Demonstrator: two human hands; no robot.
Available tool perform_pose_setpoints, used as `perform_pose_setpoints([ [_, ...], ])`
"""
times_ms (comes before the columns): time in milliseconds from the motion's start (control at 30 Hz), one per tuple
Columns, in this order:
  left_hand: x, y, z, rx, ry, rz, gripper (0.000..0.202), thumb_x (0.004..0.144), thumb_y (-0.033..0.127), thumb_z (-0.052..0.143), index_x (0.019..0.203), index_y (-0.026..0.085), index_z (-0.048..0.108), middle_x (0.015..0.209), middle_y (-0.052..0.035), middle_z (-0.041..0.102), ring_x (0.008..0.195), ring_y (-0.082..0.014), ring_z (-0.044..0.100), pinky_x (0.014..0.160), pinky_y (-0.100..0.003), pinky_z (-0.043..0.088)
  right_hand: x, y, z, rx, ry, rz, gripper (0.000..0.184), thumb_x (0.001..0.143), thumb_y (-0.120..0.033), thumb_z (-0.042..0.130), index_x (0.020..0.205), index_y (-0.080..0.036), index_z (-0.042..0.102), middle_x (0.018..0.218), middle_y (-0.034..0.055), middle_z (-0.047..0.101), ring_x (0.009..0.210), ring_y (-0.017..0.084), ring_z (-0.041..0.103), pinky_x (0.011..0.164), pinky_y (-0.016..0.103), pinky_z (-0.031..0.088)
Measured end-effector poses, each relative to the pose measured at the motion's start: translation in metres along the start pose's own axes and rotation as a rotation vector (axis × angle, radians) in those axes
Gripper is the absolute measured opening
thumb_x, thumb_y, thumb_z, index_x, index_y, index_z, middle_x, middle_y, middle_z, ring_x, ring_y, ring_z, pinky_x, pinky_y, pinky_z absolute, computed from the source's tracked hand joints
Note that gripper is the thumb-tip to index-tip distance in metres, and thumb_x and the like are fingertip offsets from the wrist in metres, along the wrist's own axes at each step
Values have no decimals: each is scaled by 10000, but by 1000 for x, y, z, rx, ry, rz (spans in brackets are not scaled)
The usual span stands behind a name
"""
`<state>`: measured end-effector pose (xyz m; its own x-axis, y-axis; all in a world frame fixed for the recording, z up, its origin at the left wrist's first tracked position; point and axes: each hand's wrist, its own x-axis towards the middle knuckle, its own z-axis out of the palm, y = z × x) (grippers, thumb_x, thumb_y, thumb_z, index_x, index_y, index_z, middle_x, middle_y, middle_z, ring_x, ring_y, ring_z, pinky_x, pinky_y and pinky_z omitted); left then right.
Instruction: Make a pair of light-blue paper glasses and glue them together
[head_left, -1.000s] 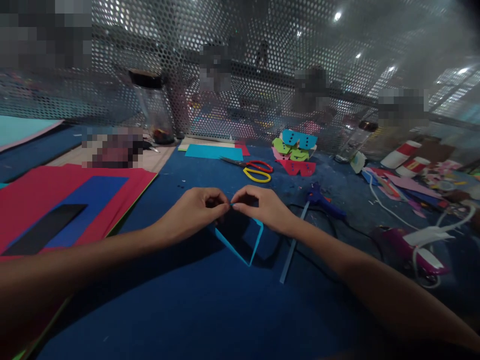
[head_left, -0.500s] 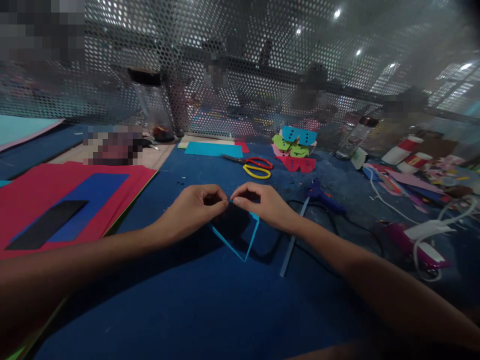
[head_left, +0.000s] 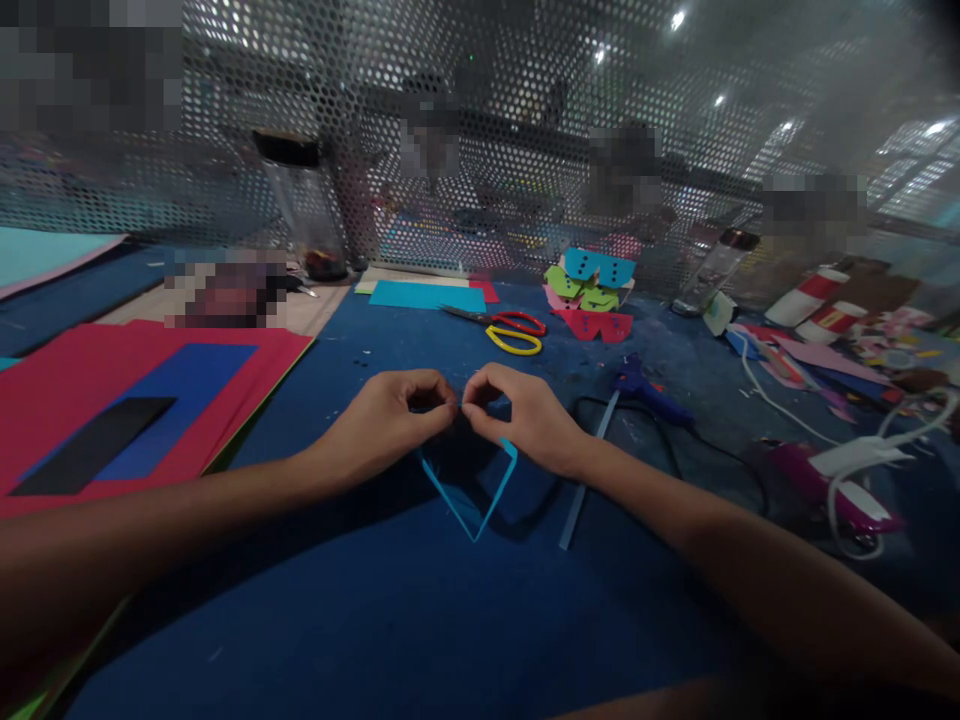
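Observation:
A thin light-blue folded paper strip (head_left: 471, 532) hangs in a V shape below my hands, above the dark blue table. My left hand (head_left: 401, 408) is closed in a pinch near its left end, which the fingers hide. My right hand (head_left: 525, 415) pinches with thumb and forefinger at the other side, the strip's bent right corner showing beneath the thumb. The fingertips of both hands nearly meet. Beyond them lie scissors (head_left: 487, 322) with one red and one yellow handle. To the right rests a blue hot glue gun (head_left: 646, 388) with a long glue stick (head_left: 589, 475) in it.
Red paper sheets (head_left: 285, 345) with blue and black pieces lie at left. Light-blue paper (head_left: 427, 295) and several coloured cut-outs (head_left: 598, 268) sit at the back by a perforated metal screen (head_left: 495, 190). Cables and a purple device (head_left: 840, 490) are at right. Jars stand behind.
My fingertips have drawn slightly apart. The strip's lower fold has shifted a little left and down, and its V has widened on the right side.

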<state>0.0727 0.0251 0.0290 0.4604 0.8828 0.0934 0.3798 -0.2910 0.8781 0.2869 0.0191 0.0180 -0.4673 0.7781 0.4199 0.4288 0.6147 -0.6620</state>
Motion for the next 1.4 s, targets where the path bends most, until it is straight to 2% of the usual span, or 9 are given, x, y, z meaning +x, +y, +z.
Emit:
perform_pose_setpoints([
  [167,-1,0,1,-14,-9,-7,132,809,265,609,795,187,715,722,7,702,683,-165,615,622,-269,445,-3,0,5,-291,20,-182,94,924,-130,572,943,-213,611,943,40,703,875,184,623,826,317,449],
  [300,-1,1,1,-18,-6,3,134,809,290,614,778,192,702,724,1,704,679,-168,611,608,-269,438,-4,2,7,-415,37,-261,107,938,-124,554,960,-214,608,928,43,704,859,191,600,803,327,411],
  [500,-1,0,1,-20,3,13,151,833,312,630,777,190,699,720,3,695,689,-164,600,642,-278,446,-5,2,7,-486,42,-269,108,971,-130,546,973,-211,616,922,45,701,862,196,596,803,329,398],
  [867,-2,0,2,67,12,-1,146,834,299,617,832,191,716,736,9,694,701,-171,607,630,-274,438,-5,-3,8,-439,60,-180,87,930,-134,600,975,-207,613,969,44,720,886,199,623,817,326,408],
  [1200,-3,1,3,68,23,25,159,827,318,626,772,178,680,695,20,650,671,-149,554,615,-267,411,-4,-3,11,-599,78,-287,114,906,-100,567,950,-197,607,905,55,700,839,209,582,767,338,369],
  [1400,-2,0,5,60,37,35,143,827,296,624,775,179,688,684,18,657,654,-148,564,602,-265,412,-5,-5,10,-653,83,-336,114,951,-117,531,950,-188,620,887,65,696,816,212,557,755,347,361],
])
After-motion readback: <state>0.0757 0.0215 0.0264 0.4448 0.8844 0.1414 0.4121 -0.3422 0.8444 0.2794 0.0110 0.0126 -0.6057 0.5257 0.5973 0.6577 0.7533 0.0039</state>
